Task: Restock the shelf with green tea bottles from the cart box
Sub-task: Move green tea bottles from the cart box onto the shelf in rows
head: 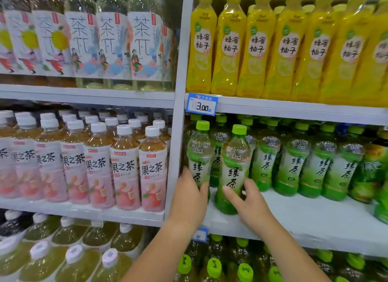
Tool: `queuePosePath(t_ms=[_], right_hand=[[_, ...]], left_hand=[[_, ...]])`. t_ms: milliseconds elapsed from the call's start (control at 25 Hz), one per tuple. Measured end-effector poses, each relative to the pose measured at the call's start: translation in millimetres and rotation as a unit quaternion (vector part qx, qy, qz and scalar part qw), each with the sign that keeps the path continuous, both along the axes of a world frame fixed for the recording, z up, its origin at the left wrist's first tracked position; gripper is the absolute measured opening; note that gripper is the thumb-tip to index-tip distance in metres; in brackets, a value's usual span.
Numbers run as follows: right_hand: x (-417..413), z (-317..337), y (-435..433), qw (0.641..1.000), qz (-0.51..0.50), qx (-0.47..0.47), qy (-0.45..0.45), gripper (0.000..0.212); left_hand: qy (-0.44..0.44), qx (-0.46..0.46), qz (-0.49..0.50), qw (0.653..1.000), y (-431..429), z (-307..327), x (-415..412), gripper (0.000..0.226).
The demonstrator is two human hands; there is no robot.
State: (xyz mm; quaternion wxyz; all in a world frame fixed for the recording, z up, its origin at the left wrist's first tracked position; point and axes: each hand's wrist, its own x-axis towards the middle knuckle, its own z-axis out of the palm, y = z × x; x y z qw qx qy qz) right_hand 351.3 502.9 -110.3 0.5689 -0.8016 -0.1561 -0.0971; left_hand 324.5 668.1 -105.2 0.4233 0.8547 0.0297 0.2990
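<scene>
Your left hand (190, 197) grasps the left green tea bottle (199, 153). Your right hand (251, 204) grasps the right green tea bottle (235, 162). Price tag (201, 104) above the left hand.

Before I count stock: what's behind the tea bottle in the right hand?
Behind the held bottle in the right hand stand more green-capped tea bottles. It and the shadow cover the rest, so the row's depth cannot be seen.
</scene>
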Motion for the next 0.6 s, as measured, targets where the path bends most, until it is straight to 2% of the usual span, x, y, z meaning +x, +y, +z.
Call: queuePosePath(t_ms=[120, 240, 360, 440, 600], right_hand=[[-3, -7, -9, 1.0, 0.004, -0.005, 0.003, 0.055], [-1, -10, -9, 0.999, -0.001, 0.031, 0.013, 0.07], [7, -8, -2, 0.998, 0.007, 0.051, 0.019, 0.065], [11, -7, 3, 0.998, 0.008, 0.049, 0.027, 0.063], [19, -6, 8, 0.999, 0.009, 0.046, 0.017, 0.063]], left_hand=[[0.079, 0.065, 0.043, 0.994, -5, -15, -8, 0.064], [0.071, 0.06, 0.057, 0.994, -10, -17, -10, 0.069], [0.061, 0.039, 0.081, 0.994, -14, -23, -6, 0.067], [0.052, 0.058, 0.107, 0.991, -16, -28, -1, 0.062], [0.037, 0.088, 0.155, 0.983, -18, -35, 10, 0.069]])
